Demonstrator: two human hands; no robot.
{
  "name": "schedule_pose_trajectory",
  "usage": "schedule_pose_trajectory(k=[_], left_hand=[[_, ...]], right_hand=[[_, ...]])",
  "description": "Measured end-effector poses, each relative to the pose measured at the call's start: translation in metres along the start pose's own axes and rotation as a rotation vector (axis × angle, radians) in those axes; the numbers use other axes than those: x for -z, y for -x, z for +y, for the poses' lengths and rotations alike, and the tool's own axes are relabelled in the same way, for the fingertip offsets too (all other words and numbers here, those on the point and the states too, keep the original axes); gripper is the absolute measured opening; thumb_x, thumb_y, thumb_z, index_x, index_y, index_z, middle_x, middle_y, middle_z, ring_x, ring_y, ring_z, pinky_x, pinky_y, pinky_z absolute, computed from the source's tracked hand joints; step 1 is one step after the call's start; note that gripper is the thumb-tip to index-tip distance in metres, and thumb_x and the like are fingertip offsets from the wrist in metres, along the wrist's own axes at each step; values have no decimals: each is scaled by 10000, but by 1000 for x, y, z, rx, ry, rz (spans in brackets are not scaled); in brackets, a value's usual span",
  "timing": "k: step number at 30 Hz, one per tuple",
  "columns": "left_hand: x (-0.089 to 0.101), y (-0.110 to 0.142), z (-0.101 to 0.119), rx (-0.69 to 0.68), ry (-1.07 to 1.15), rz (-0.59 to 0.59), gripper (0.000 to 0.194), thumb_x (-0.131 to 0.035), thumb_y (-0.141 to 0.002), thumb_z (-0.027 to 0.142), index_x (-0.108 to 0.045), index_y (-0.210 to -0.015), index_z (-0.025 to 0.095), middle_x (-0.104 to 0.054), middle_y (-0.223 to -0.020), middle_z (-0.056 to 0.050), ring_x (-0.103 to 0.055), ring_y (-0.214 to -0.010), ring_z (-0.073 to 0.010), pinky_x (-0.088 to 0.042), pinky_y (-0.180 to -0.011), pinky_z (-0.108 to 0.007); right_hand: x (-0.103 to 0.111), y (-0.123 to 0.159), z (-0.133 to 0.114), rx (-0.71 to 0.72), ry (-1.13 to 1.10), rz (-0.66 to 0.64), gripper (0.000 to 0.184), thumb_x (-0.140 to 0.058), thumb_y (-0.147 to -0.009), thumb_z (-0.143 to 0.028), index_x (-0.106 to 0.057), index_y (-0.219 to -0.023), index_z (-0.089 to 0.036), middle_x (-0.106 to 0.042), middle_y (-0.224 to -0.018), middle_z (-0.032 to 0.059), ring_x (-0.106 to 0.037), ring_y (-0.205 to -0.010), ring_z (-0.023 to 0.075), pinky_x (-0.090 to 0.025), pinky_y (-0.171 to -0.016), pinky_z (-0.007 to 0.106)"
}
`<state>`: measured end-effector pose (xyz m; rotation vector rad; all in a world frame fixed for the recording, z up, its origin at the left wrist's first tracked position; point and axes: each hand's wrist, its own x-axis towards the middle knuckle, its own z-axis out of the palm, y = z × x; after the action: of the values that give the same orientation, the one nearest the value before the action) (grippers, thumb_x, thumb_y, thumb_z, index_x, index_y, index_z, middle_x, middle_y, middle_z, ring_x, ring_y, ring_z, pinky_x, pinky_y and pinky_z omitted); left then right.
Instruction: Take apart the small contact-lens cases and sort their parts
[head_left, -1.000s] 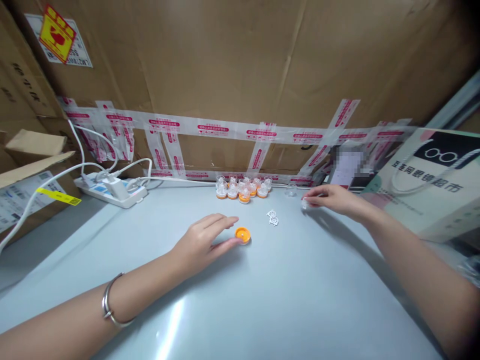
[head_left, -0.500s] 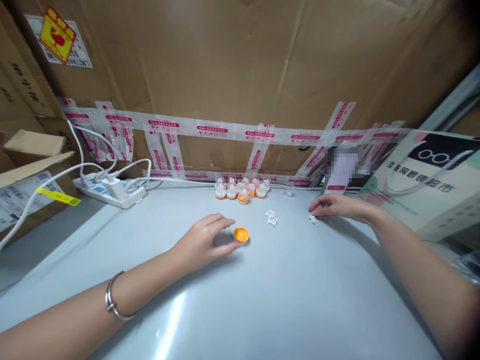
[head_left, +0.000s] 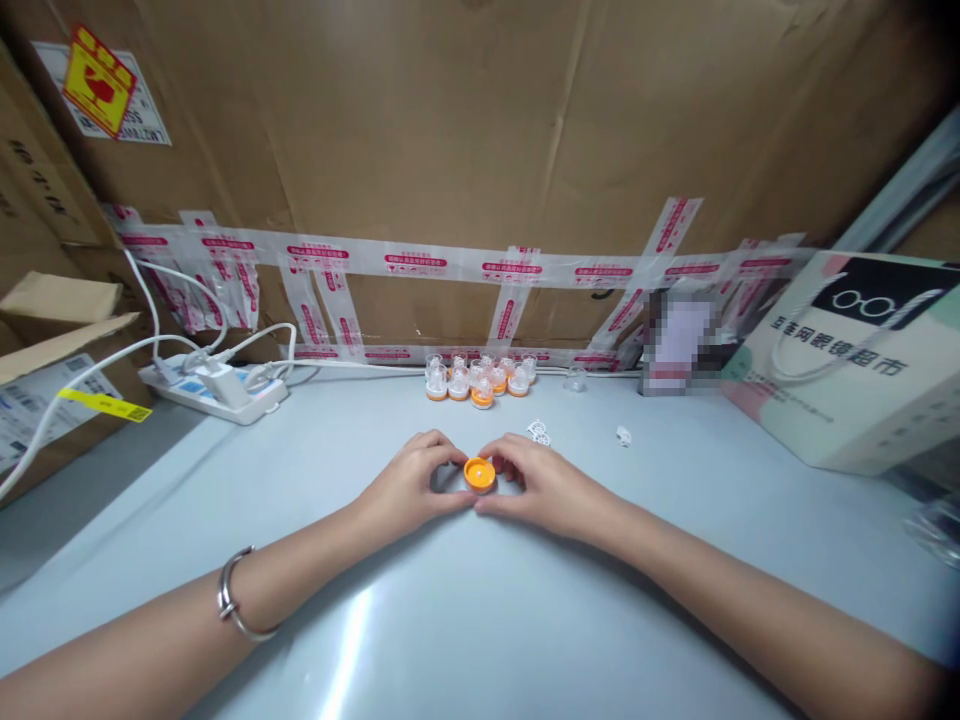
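A small round orange cup with a pale lower rim sits between both hands, its open side facing up. My left hand closes on it from the left with thumb and forefinger. From the right, my right hand has its thumb at the near edge and its fingers at the far edge; whether it also holds a small piece is hidden. Just beyond the right hand lie white openwork plastic pieces, partly covered by it. Another small white piece lies farther right.
Behind stand several clear-topped orange-based pieces and a clear cup. A power strip with white cables is left, beside an open carton. A paper bag stands right. A large taped carton backs the table.
My right hand has come from the white piece at the right to the orange cup. My left hand stays at the cup, its fingers drawn closer around it.
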<state>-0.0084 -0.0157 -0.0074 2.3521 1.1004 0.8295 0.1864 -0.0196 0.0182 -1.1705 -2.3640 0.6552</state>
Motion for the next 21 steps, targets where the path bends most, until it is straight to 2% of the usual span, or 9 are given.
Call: schedule_pose_trajectory(k=[2, 5, 11, 15, 21], left_hand=[[0, 1, -1, -7, 14, -1, 240, -624, -698, 322, -619, -901, 193, -560, -876, -40, -529, -837, -168, -430, -763, -300], [1, 2, -1, -8, 22, -19, 226, -621, -700, 306, -613, -895, 193, -561, -874, -37, -526, -837, -167, -428, -766, -301], [4, 3, 3, -22, 39, -35, 254, -612, -679, 241, -589, -928, 193, -563, -904, -37, -524, -867, -173, -428, -790, -308], [5, 1, 5, -37, 103, -42, 324, -583, -693, 195, -550, -1015, 187, -564, -959, -53, -529, -897, -168, -428, -816, -303], [3, -1, 11, 8, 109, -48, 255, -573, -729, 237, -608, -979, 202, -593, -843, -31, -546, -761, -135, -441, -693, -248]], right_hand=[[-5, 2, -1, 19, 0, 7, 267, -609, -700, -339, -584, -921, -193, -552, -831, 36, -506, -734, 143, -409, -666, 256], [-6, 2, 0, 30, -36, 7, 245, -596, -719, -322, -592, -928, -194, -549, -818, 31, -505, -726, 135, -411, -670, 248], [-12, 1, 6, -14, -129, 37, 277, -622, -682, -355, -595, -901, -188, -538, -790, 22, -494, -696, 126, -409, -624, 235], [-19, 2, 8, 3, -120, 85, 222, -616, -652, -253, -595, -862, -186, -515, -753, 8, -484, -674, 116, -406, -622, 230], [-27, 2, 9, -9, -133, 159, 230, -593, -587, -172, -578, -817, -164, -497, -746, 5, -467, -659, 108, -404, -608, 219]])
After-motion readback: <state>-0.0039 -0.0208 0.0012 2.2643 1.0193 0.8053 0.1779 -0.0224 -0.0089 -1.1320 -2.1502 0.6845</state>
